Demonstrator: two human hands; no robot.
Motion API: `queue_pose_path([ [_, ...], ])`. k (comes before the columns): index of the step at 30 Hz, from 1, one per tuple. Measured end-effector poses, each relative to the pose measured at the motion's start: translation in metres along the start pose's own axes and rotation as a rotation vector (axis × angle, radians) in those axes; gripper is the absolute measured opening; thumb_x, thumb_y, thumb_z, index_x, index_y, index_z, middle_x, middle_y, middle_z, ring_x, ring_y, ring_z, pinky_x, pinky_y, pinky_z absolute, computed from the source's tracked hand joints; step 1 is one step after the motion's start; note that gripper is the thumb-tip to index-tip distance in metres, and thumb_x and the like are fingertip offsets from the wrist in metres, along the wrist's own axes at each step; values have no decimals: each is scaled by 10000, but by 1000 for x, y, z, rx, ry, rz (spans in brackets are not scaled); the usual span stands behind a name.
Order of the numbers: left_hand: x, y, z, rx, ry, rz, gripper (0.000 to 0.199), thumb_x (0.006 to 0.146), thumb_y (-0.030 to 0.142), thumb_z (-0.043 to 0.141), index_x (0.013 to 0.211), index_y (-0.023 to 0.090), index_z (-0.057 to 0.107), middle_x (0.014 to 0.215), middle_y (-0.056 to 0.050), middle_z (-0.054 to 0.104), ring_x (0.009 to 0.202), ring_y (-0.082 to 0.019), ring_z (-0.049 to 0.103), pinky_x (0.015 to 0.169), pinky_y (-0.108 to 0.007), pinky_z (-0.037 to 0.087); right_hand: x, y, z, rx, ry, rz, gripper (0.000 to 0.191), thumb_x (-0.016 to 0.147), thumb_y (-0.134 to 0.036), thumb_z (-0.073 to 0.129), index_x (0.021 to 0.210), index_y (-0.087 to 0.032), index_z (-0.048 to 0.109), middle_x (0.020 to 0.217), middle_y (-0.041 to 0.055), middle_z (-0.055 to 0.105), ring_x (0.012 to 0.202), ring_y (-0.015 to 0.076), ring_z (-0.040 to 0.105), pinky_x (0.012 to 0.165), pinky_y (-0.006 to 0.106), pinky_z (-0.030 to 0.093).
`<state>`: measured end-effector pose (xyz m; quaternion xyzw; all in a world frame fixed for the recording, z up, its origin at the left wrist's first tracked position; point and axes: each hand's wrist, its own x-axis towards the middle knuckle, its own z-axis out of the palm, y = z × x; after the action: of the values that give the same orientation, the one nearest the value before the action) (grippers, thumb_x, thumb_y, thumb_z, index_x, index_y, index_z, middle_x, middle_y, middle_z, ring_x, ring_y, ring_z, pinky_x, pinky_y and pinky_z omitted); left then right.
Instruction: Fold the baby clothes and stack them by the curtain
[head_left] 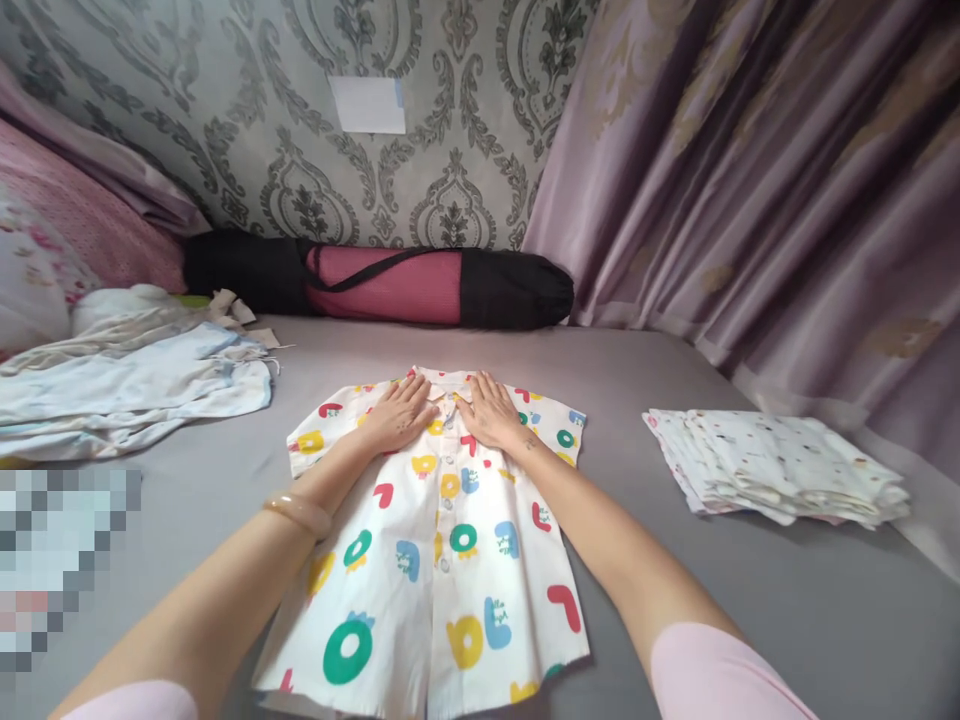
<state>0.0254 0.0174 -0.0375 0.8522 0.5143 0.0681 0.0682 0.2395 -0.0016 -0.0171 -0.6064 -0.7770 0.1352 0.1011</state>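
Note:
A white short-sleeved garment point(442, 520) with colourful letter prints and a buttoned front lies spread flat on the grey sheet, collar at the far end. My left hand point(401, 412) rests flat on it, just left of the collar, fingers spread. On the right side of the collar my right hand point(491, 410) lies flat as well, its fingers apart. Neither hand grips the cloth. A beige bangle is on my left forearm.
Folded patterned cloths point(780, 465) lie at the right on the grey sheet point(615, 370). Crumpled pale clothes point(150, 385) are at the left. A black and pink rolled bag point(390, 285) lies along the wall, beside purple curtains point(660, 160). The near left corner is pixelated.

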Motion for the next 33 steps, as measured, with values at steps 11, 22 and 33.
queue_pose_path([
  [11, -8, 12, -13, 85, 139, -11, 553, 975, 498, 297, 1335, 138, 514, 1464, -218, 432, 1338, -347, 409, 1078, -505, 341, -48, 92, -80, 122, 187, 453, 315, 954, -259, 454, 1161, -198, 684, 1206, 88, 703, 1139, 214, 627, 958, 285, 447],
  [22, -40, 49, -51, 189, -61, -97, 379, 961, 341, 385, 1259, 164, 538, 1212, -150, 608, 1081, -286, 592, 929, -391, 457, -83, 111, -68, 187, 218, 556, 182, 855, -238, 568, 1009, -192, 653, 1067, 85, 704, 1010, 213, 644, 857, 278, 473],
  [33, -148, 247, -48, -38, -204, 487, 270, 965, 420, 504, 966, 172, 612, 1002, -100, 631, 946, -261, 599, 811, -406, 512, -81, 102, -63, 424, 373, 565, 319, 929, -244, 506, 1237, -165, 532, 1200, 144, 644, 1064, 243, 632, 888, 333, 516],
])
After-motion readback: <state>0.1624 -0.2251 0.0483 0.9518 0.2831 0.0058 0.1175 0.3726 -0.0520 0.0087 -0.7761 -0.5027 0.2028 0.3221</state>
